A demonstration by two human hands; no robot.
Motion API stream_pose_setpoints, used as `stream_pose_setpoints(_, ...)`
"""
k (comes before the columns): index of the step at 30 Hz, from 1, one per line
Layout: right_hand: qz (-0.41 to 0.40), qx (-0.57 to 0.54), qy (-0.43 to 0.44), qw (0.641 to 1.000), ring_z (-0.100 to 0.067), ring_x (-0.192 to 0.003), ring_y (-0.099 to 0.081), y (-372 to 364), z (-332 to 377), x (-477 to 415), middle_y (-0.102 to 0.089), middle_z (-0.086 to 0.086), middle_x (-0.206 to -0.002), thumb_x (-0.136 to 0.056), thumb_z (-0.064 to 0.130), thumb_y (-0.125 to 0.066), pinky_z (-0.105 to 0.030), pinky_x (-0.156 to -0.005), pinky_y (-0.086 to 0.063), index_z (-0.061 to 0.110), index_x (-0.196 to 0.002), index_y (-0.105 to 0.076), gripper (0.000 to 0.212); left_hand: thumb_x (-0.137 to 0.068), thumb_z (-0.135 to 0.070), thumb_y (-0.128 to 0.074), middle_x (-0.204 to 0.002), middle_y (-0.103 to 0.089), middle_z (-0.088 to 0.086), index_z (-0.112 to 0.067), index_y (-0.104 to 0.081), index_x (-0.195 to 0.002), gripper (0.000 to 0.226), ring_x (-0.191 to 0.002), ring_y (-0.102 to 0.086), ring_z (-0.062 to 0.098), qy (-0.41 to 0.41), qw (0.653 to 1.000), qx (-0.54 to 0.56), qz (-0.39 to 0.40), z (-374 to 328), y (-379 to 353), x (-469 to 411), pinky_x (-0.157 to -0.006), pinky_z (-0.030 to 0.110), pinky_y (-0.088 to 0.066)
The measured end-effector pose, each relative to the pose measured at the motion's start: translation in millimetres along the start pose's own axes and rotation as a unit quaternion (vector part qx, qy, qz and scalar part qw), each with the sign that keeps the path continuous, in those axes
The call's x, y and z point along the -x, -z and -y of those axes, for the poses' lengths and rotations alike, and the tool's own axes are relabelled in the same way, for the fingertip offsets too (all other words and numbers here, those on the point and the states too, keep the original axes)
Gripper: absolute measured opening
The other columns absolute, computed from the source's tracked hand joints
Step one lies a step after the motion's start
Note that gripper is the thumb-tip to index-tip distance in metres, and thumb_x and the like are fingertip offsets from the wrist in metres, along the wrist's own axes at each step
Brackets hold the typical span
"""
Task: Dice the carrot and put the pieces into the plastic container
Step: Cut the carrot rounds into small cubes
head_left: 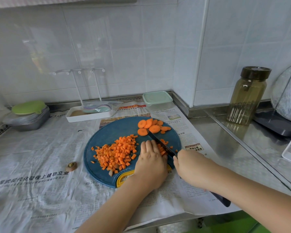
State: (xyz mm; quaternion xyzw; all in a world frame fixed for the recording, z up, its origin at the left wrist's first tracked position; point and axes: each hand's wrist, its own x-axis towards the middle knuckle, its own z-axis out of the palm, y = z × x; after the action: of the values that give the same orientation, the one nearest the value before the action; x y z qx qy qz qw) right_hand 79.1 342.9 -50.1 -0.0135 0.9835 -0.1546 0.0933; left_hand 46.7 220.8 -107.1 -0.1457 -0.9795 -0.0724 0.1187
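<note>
I see a round blue cutting board (107, 137) lying on newspaper (40, 165) that covers the steel bench (225, 140). My left hand (150, 163) lies palm down on the board, its fingers curled over a small stack of carrot strips (162, 149) and pinning them in place. My right hand (190, 167) is clenched around the handle of a dark kitchen knife (160, 143); the blade runs diagonally from the hand toward the far side of the board, right against the left hand's fingertips, with its edge down on the strips. The butt of the handle shows beneath my right forearm.

A broad heap of diced carrot (118, 153) sits on the left part of the board, just beside my left hand. Uncut carrot slices (151, 126) are fanned out at the far edge, the knife tip touching the nearest one. A few loose cubes lie to the right of the blade.

The plastic container (157, 100) stands beyond the board near the wall corner, its pale green lid on, well apart from the dice. The cut-off carrot top (72, 166) rests on the newspaper left of the board. A tinted jar (249, 96) with a dark lid stands on the bench to the right.
</note>
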Motion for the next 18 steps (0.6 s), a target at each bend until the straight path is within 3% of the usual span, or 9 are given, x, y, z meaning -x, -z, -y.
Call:
stream_pose_setpoints(2, 0.002, 0.022, 0.007, 1.000, -0.017, -0.066, -0.048, 1, 5, -5, -0.031, -0.001, -0.067, -0.105, 0.019, -0.030, -0.021, -0.046, -0.024, 0.016, -0.065, -0.025, 0.040, -0.074, -0.047, 0.009, -0.128, -0.039, 0.019, 0.008, -0.029, -0.139, 0.093, -0.116, -0.036, 0.032, 0.001, 1.000, -0.006, -0.022, -1, 0, 0, -0.102, 0.037, -0.033)
stream_pose_setpoints(5, 0.001, 0.050, 0.024, 0.998, -0.013, -0.057, -0.038, 2, 6, -14, -0.036, -0.001, -0.067, -0.103, 0.021, -0.037, -0.023, -0.048, -0.029, 0.016, -0.066, -0.030, 0.038, -0.075, -0.048, 0.014, -0.131, -0.031, 0.014, 0.003, -0.020, -0.142, 0.091, -0.119, -0.030, 0.028, 0.016, 1.000, -0.011, 0.015, -4, 3, 1, -0.104, 0.033, -0.028)
stream_pose_setpoints(7, 0.004, 0.037, 0.025, 0.999, -0.015, -0.059, -0.040, 3, 5, -16, -0.037, 0.000, -0.067, -0.103, 0.024, -0.034, -0.025, -0.050, -0.033, 0.013, -0.071, -0.038, 0.034, -0.095, -0.045, -0.006, -0.133, -0.027, 0.013, 0.001, -0.016, -0.143, 0.067, -0.123, -0.026, 0.028, 0.039, 0.998, 0.005, 0.039, -4, 5, -1, -0.105, 0.033, -0.027)
stream_pose_setpoints(9, 0.000, 0.023, 0.020, 1.000, -0.014, -0.058, -0.040, 7, 3, -13, -0.036, 0.000, -0.067, -0.105, 0.026, -0.028, -0.023, -0.045, -0.034, 0.010, -0.081, -0.041, 0.032, -0.101, -0.037, -0.025, -0.135, -0.026, 0.014, 0.001, -0.014, -0.144, 0.058, -0.125, -0.024, 0.028, 0.050, 0.998, 0.024, 0.040, -4, 4, -1, -0.106, 0.033, -0.026)
stream_pose_setpoints(11, 0.008, 0.026, 0.008, 1.000, -0.011, -0.051, -0.034, 11, 1, -11, -0.035, -0.002, -0.067, -0.106, 0.029, -0.024, -0.020, -0.032, -0.032, 0.009, -0.079, -0.037, 0.036, -0.102, -0.035, -0.027, -0.136, -0.026, 0.015, 0.001, -0.015, -0.143, 0.056, -0.125, -0.024, 0.028, 0.053, 0.998, 0.018, 0.039, -3, 3, -2, -0.107, 0.032, -0.024)
stream_pose_setpoints(15, 0.058, -0.019, -0.035, 0.997, -0.016, -0.037, -0.045, 15, -11, -13, -0.048, -0.010, -0.064, -0.104, 0.034, -0.026, -0.023, -0.033, -0.035, 0.001, -0.102, -0.049, 0.041, -0.102, -0.036, -0.025, -0.138, -0.023, 0.013, 0.000, -0.008, -0.146, 0.059, -0.126, -0.023, 0.026, 0.062, 0.996, 0.008, 0.058, -2, 3, -6, -0.109, 0.031, -0.022)
stream_pose_setpoints(18, 0.066, -0.078, -0.030, 0.994, -0.016, -0.031, -0.046, 15, -22, -15, -0.049, -0.010, -0.057, -0.102, 0.032, -0.030, -0.022, -0.033, -0.037, 0.006, -0.085, -0.046, 0.035, -0.103, -0.036, -0.023, -0.140, -0.021, 0.015, 0.002, -0.003, -0.147, 0.062, -0.128, -0.021, 0.028, 0.063, 0.996, 0.005, 0.063, -4, 4, -9, -0.111, 0.032, -0.020)
